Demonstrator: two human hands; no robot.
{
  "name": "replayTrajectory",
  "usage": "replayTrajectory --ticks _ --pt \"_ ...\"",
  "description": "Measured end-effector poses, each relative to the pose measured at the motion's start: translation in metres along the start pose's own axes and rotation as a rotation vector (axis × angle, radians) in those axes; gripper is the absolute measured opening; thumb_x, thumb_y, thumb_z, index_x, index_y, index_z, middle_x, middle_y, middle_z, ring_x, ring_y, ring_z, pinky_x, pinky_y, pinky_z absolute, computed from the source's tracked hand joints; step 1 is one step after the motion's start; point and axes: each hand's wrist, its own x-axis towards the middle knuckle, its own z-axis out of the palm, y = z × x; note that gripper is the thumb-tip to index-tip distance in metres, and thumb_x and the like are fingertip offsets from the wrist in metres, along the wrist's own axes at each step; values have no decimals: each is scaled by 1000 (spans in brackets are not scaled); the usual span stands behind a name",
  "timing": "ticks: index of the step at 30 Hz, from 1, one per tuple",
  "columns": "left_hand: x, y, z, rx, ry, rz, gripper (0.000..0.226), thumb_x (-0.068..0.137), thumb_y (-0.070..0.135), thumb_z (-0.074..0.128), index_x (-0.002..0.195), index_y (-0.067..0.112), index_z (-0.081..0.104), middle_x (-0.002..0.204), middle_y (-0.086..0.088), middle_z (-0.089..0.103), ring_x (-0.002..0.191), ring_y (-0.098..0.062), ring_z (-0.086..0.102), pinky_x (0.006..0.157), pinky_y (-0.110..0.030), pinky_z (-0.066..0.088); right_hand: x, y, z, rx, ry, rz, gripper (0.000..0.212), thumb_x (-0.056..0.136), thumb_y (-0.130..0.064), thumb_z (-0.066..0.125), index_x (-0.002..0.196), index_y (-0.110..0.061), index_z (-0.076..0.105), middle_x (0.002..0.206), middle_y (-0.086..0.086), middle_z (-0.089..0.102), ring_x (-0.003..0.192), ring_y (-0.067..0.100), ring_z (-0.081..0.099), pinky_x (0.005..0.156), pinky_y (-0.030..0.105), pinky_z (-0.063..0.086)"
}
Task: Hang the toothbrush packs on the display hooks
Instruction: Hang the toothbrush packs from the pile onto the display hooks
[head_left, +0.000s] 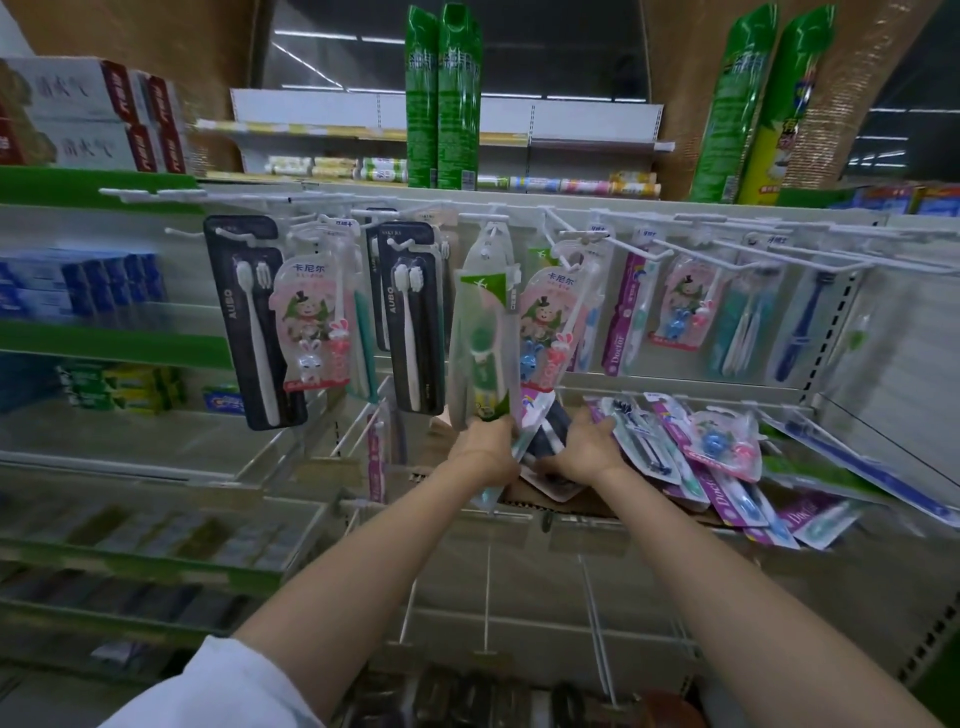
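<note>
Toothbrush packs hang on most display hooks (691, 254); loose pile (717, 462) waits on shelf below. Your left hand (485, 447) grips green pack (483, 348), upright, near centre hook. Your right hand (584, 447) reaches into pile; grasp unclear. Much left.

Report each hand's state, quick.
Left hand: grips the green toothbrush pack.
Right hand: fingers down in the loose packs; grip unclear.

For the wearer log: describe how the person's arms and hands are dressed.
Both forearms are bare from elbow to wrist. The left hand and right hand wear no gloves, and no watch, bracelet or ring shows. A white sleeve, pushed up near the elbow, covers the left upper arm. No sleeve shows on the right arm.
</note>
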Motion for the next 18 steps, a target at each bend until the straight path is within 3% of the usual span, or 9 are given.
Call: replayTrajectory --ticks 4,7,8,12,15,18 --pt "-6 0 -8 -25 -82 63 52 84 15 56 133 25 43 131 -5 51 117 -26 52 97 -35 47 -3 5 -10 65 70 67 78 76 -35 74 134 -1 34 131 23 43 118 37 48 85 34 44" --pt "-11 3 -17 -124 -178 37 66 82 7 55 143 22 32 142 -7 41 128 -27 42 102 -33 40 -8 13 -15 -2 108 118 33 79 -29 68 96 -4 54 125 22 51 100 32 54 55 27 37" --pt "-13 4 -19 -163 -218 11 66 81 6 55 142 18 33 143 -9 39 129 -29 40 100 -34 39 -9 15 -14 14 132 134 29 79 -26 67 92 -3 55 122 22 53 92 31 56 50 26 33" --pt "-26 10 -23 -404 -230 -6 19 87 17 50 100 8 60 121 -12 48 110 -27 48 83 -28 40 -13 25 -10 177 227 167 54 84 -24 62 128 2 43 119 21 58 101 35 60 66 29 39" --pt "-31 12 -19 -542 -180 22 43 91 31 57 125 4 56 123 -10 51 114 -22 50 89 -26 39 -21 28 -13 363 268 217 56 93 -34 53 129 6 39 124 22 57 103 34 58 69 30 36" --pt "-39 14 -18 -659 -115 53 53 82 17 70 129 7 50 111 -5 55 100 -21 54 84 -29 44 -30 33 -15 639 283 278 55 93 -24 54 135 5 32 127 16 54 114 34 55 76 31 40"
